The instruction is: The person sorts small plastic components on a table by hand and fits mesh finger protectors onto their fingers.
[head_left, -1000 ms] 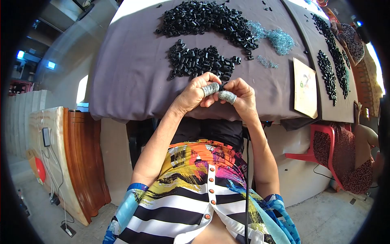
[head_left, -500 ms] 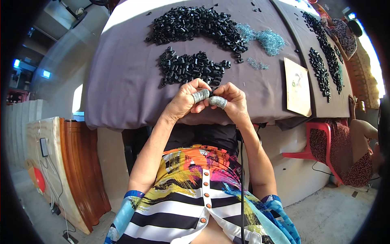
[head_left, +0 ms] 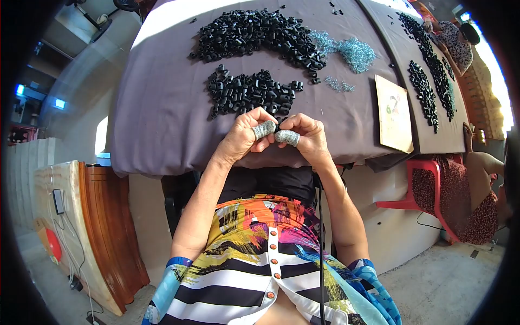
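My left hand (head_left: 244, 136) and my right hand (head_left: 310, 138) meet at the table's near edge, both with fingers pinched together. A small black piece (head_left: 278, 128) shows between the fingertips of both hands, mostly hidden by them. Grey wrapping covers each thumb. Just beyond my hands lies a smaller heap of short black tube-like pieces (head_left: 249, 93). Behind it spreads a larger heap of similar black pieces (head_left: 244, 35). To its right sit a pile of tiny shiny silver-blue bits (head_left: 357, 55) and a small scatter of the same bits (head_left: 340, 84).
A grey-brown cloth (head_left: 162, 103) covers the table. A flat board or booklet (head_left: 394, 116) lies to the right. Beyond the table seam are more black heaps (head_left: 422, 95), with another person (head_left: 452, 43) there. A red chair (head_left: 428, 189) holds a seated person. A wooden cabinet (head_left: 108, 227) stands left.
The view has shifted slightly, so the table's contents appear a little further left. My hands keep nearly the same pinched pose around the black piece.
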Demonstrator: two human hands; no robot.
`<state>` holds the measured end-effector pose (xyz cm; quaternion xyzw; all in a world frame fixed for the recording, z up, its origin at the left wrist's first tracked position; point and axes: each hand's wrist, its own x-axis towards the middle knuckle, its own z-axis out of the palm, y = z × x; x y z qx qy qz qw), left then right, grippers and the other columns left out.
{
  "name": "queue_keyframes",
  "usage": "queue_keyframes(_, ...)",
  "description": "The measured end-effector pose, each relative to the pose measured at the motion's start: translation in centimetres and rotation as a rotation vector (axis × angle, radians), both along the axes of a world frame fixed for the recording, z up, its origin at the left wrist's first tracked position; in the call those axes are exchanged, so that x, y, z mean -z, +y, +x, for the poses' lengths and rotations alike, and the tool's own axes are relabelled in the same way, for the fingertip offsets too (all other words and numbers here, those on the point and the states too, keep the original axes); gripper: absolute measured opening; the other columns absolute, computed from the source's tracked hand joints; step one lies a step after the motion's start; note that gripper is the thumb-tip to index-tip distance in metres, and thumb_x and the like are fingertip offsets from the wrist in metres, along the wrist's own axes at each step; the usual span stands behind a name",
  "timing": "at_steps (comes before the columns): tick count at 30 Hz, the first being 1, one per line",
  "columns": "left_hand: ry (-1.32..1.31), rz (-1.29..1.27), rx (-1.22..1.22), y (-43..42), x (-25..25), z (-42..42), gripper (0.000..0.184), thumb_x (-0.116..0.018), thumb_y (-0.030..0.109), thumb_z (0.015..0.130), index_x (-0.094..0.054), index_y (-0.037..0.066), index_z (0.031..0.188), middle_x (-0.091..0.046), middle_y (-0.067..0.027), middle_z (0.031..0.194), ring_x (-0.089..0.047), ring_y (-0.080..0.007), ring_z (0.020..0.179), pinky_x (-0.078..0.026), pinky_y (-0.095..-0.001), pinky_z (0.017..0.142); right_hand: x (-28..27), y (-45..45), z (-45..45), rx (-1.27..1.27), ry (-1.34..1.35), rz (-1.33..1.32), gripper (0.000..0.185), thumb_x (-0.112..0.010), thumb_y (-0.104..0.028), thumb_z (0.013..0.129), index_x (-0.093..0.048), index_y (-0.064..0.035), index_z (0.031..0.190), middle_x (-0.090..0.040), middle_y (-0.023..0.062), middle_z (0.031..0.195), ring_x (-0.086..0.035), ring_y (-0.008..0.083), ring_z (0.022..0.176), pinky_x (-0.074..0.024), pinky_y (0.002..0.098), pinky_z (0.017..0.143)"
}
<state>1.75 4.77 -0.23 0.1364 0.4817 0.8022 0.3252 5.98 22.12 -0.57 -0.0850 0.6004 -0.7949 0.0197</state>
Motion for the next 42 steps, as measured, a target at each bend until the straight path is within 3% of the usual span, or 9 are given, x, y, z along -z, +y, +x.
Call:
queue_keyframes(12, 0.015, -0.044, -0.002, -0.2, -0.4, 0.2, 0.004, -0.05, 0.006, 0.088, -0.052, 0.003, 0.089, -0.058, -0.0058, 0.067, -0.048, -0.0042, 0.046, -0.034, -0.015, 0.037, -0.3, -0.4, 0.1, 0.063, -0.01, 0.118, 0.011, -0.066, 0.002, 0.075, -0.056, -0.0014, 0.079, -0.061, 0.004, 0.075, -0.058, 0.0083, 0.066, -0.0488, 0.0213, 0.055)
queue_keyframes(34, -0.011, 0.01, -0.016, -0.1, 0.1, 0.2, 0.006, -0.047, 0.004, 0.088, -0.049, 0.005, 0.093, -0.056, -0.005, 0.066, -0.045, -0.0041, 0.044, -0.033, -0.0152, 0.037, -0.6, -0.7, 0.2, 0.051, 0.003, 0.097, 0.007, -0.06, -0.001, 0.08, -0.054, -0.0018, 0.083, -0.059, 0.0022, 0.075, -0.056, 0.0062, 0.064, -0.0477, 0.0199, 0.051)
queue_keyframes(38, -0.014, 0.046, -0.012, -0.2, 0.3, 0.2, 0.008, -0.051, 0.01, 0.088, -0.05, 0.005, 0.094, -0.055, -0.0042, 0.063, -0.044, -0.004, 0.042, -0.035, -0.0155, 0.037, -1.4, -1.2, 0.5, 0.017, -0.057, -0.062, 0.009, -0.061, -0.003, 0.081, -0.053, -0.0004, 0.084, -0.059, 0.0048, 0.076, -0.056, 0.0072, 0.063, -0.0473, 0.0207, 0.049)
queue_keyframes(42, 0.012, 0.059, -0.012, 0.0, 0.1, 0.2, 0.008, -0.051, 0.01, 0.088, -0.05, 0.005, 0.094, -0.055, -0.0042, 0.064, -0.044, -0.0039, 0.042, -0.035, -0.0154, 0.037, -0.5, -0.8, 0.3, -0.008, -0.05, -0.052, 0.008, -0.061, -0.003, 0.08, -0.055, -0.0004, 0.083, -0.061, 0.0053, 0.077, -0.057, 0.0079, 0.064, -0.0483, 0.021, 0.05)
